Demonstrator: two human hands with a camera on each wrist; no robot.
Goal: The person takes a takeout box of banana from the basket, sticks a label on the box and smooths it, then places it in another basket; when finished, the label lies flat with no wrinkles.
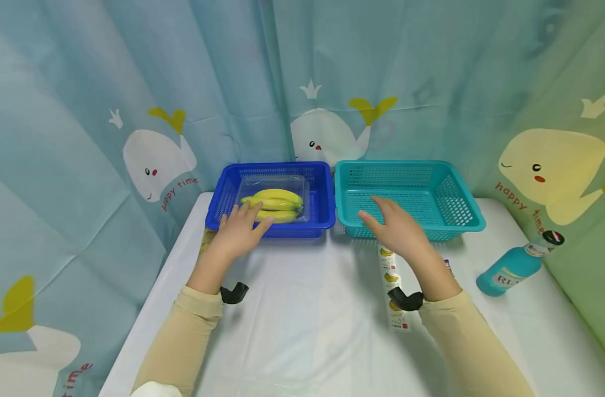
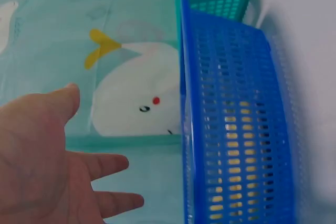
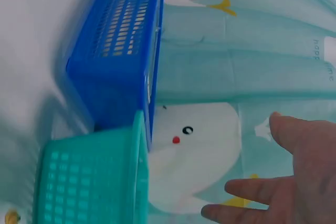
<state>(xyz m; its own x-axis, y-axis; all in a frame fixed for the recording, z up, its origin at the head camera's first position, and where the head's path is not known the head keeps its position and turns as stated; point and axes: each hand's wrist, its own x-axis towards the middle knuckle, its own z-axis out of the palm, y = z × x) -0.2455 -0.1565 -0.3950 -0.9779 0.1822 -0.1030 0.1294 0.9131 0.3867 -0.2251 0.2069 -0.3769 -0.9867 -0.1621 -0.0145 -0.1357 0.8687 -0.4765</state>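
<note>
Bananas [image 1: 277,201] lie in a clear plastic tray [image 1: 304,187] inside the blue basket [image 1: 327,225]. My left hand [image 1: 236,234] hangs over that basket's front left part, fingers spread and holding nothing; the left wrist view shows the same hand [image 2: 47,156] beside the blue basket wall [image 2: 236,119]. Over the front edge of the teal basket [image 1: 466,223], which holds nothing, is my right hand [image 1: 399,229], with its fingers extended and nothing in them. In the right wrist view the hand [image 3: 294,177] is apart from the teal basket [image 3: 89,177].
A strip of banana-printed packets [image 1: 392,278] lies in front of the teal basket, partly under my right wrist. At the right a blue bottle [image 1: 513,270] with a dark cap is tilted. A yellowish item [image 1: 207,240] shows beside my left wrist. A patterned curtain [image 1: 242,71] hangs behind.
</note>
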